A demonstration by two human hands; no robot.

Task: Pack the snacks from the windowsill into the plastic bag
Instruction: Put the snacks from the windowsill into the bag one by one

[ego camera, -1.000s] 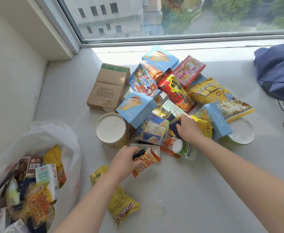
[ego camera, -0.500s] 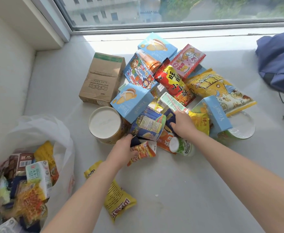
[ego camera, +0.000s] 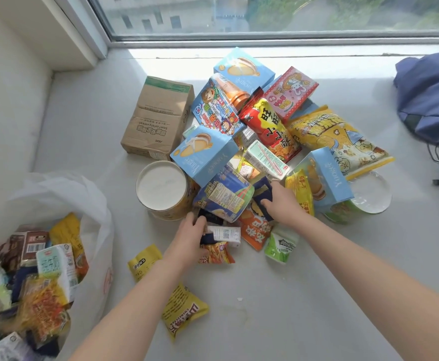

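Pale windowsill [ego camera: 304, 308] — snack pile [ego camera: 267, 126], plastic bag [ego camera: 96, 201], cardboard box [ego camera: 158, 118], blue backpack [ego camera: 431, 100].

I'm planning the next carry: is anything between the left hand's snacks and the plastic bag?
Nothing visible blocks it. Bare windowsill lies between the left hand, gripping a dark packet, and the plastic bag; a flat yellow packet lies low under the forearm, and the round tub sits farther back.

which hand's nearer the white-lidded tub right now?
Left. The left hand sits at the near edge of the white-lidded tub, gripping a dark packet. The right hand is farther right, beyond a blue bag, gripping a navy packet.
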